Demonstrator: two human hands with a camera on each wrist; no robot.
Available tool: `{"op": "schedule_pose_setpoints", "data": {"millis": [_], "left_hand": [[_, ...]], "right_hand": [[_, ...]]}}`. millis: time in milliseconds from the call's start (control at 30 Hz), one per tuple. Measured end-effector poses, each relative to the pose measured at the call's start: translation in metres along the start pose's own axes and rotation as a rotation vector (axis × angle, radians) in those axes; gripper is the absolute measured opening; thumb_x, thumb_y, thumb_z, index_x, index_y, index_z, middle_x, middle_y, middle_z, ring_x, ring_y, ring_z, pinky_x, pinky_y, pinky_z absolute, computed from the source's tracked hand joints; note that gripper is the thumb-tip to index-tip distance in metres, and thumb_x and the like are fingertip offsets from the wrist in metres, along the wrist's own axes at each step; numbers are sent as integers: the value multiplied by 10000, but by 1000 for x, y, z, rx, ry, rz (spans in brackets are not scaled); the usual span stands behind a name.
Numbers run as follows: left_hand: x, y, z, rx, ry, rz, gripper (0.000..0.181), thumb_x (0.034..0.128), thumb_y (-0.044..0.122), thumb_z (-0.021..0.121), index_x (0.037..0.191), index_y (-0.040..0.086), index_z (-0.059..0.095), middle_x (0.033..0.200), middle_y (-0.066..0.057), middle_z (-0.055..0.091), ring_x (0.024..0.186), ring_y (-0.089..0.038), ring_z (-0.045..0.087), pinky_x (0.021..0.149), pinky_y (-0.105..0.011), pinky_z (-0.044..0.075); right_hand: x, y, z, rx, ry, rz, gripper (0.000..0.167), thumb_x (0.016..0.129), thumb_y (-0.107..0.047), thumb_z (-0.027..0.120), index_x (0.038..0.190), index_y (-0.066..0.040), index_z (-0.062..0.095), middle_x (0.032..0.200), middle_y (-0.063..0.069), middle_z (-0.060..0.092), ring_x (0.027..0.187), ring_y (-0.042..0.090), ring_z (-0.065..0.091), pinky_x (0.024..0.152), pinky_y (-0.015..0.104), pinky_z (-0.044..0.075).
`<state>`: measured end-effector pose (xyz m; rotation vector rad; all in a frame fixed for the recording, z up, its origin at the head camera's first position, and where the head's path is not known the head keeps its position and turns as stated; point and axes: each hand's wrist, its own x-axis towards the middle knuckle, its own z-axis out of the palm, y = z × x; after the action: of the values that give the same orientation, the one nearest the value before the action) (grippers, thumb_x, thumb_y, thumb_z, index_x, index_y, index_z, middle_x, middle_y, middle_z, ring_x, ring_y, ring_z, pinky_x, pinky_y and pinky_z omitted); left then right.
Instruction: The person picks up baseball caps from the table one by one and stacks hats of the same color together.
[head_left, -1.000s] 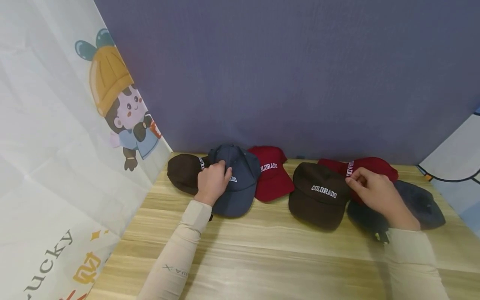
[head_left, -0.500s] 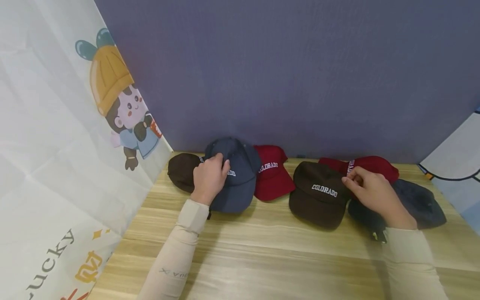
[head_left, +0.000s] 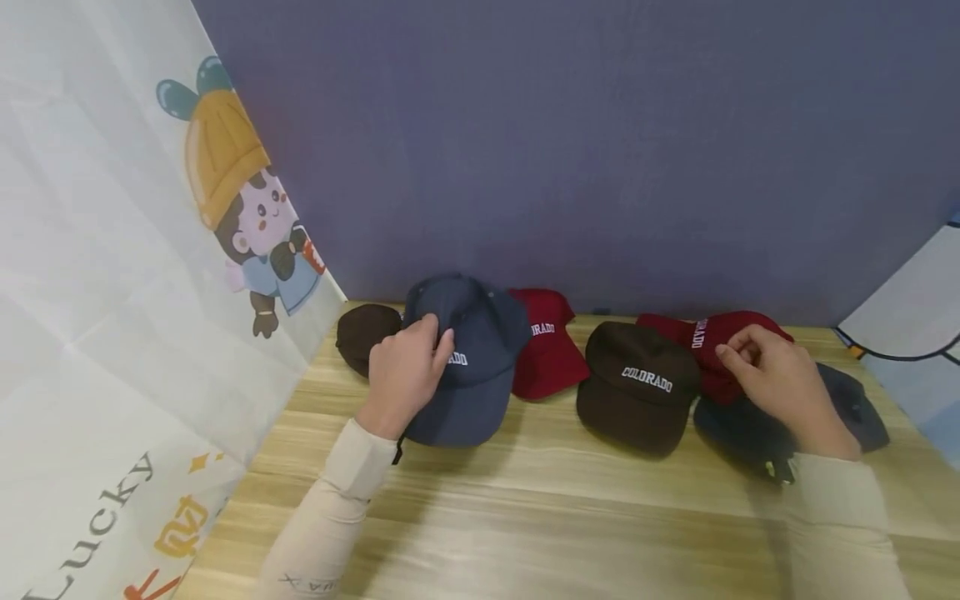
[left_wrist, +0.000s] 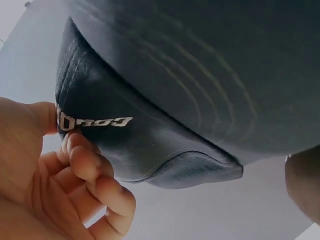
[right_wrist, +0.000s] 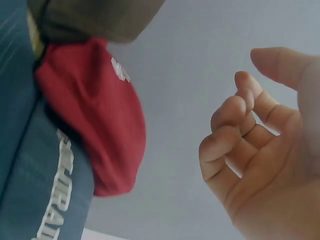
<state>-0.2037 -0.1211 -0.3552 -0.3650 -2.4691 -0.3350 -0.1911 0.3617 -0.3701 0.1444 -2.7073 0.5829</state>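
Navy cap (head_left: 480,333) is now nearer desk (head_left: 540,517) front edge, left hand (head_left: 401,375) pinching it; right hand (head_left: 787,383) loosely curled above red cap (head_left: 723,329).

room left over the table (head_left: 585,525) in front of the middle brown cap (head_left: 637,387), its rear barred by the panel (head_left: 585,167), its left crowded by a red cap (head_left: 551,358) and the gripped blue cap (head_left: 480,333), its right by a second red cap (head_left: 718,329) and the right hand (head_left: 791,387)

- Left brown cap (head_left: 363,335) partly hidden by grey-blue cap (head_left: 480,354) and left hand (head_left: 405,371).
- Middle red cap's (head_left: 547,362) first letters covered.
- Navy cap (head_left: 738,427) partly blocked by right hand (head_left: 791,387).
- Desk (head_left: 600,517) front cut off.
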Motion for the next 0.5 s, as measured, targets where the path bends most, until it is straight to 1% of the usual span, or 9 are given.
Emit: {"op": "schedule_pose_setpoints", "data": {"millis": [167, 267, 333, 400, 500], "left_hand": [[-15, -3, -14, -38, 19, 31, 373, 1042, 320, 561, 747, 136, 427, 563, 14, 361, 407, -153, 356, 399, -301, 244], [-24, -1, -20, -77, 41, 40, 383, 1038, 310, 574, 729, 150, 413, 559, 35, 355, 418, -118, 324, 410, -286, 232], [-31, 1, -21, -102, 50, 37, 389, 1034, 303, 583, 719, 155, 409, 557, 46, 351, 425, -100, 311, 415, -276, 231], [-39, 4, -20, -115, 48, 24, 393, 1034, 307, 586, 716, 163, 407, 560, 56, 346, 435, -86, 310, 422, -266, 236], [-50, 7, -18, -119, 38, -1, 402, 1028, 318, 596, 706, 168, 407, 556, 67, 344, 440, -76, 315, 425, -257, 236]], "right_hand": [[-7, 17, -7, -15, -5, 18, 259, 1003, -324, 644, 970, -68, 614, 806, 80, 611, 613, 63, 451, 590, 318, 349], [-12, 26, -11, -17, -25, 46, 268, 1005, -324, 640, 992, -57, 614, 824, 102, 624, 619, 64, 458, 575, 315, 347], [-15, 32, -12, -21, -47, 74, 273, 1010, -335, 626, 1001, -62, 609, 820, 99, 624, 628, 84, 467, 573, 316, 347], [-18, 39, -11, -21, -49, 87, 269, 1008, -331, 627, 991, -63, 608, 808, 96, 625, 636, 96, 472, 571, 313, 351], [-23, 50, -10, -17, -38, 99, 253, 1002, -318, 634, 961, -69, 616, 781, 84, 623, 621, 55, 459, 551, 297, 348]]}}
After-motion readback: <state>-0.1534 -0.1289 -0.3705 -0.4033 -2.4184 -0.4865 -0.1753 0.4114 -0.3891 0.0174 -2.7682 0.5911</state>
